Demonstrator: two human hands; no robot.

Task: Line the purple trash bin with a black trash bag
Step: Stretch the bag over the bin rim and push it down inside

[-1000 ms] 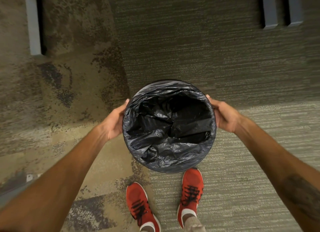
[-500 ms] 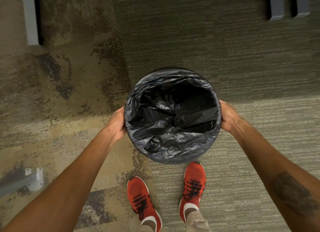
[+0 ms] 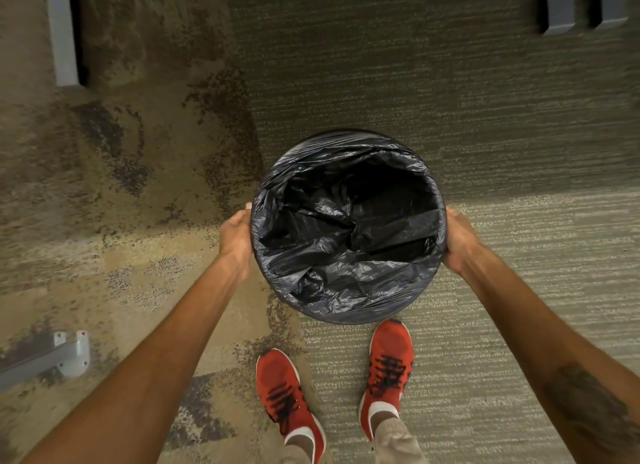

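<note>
A round trash bin stands on the carpet in front of my feet, seen from straight above. A black trash bag (image 3: 346, 256) sits inside it, crumpled in the hollow and folded out over the whole rim (image 3: 346, 138), so the purple wall is hidden. My left hand (image 3: 235, 238) is pressed against the left side of the bag-covered rim. My right hand (image 3: 459, 238) grips the right side. Both hands hold the bin from outside, with fingers mostly hidden behind it.
My two red shoes (image 3: 289, 401) (image 3: 389, 366) stand just below the bin. A grey metal leg base (image 3: 52, 359) lies at the lower left, a grey post (image 3: 62, 34) at the top left, and two dark legs (image 3: 561, 6) at the top right.
The bin has shifted slightly up and to the right in view. My hands slid down from the rim's upper sides to its middle sides.
</note>
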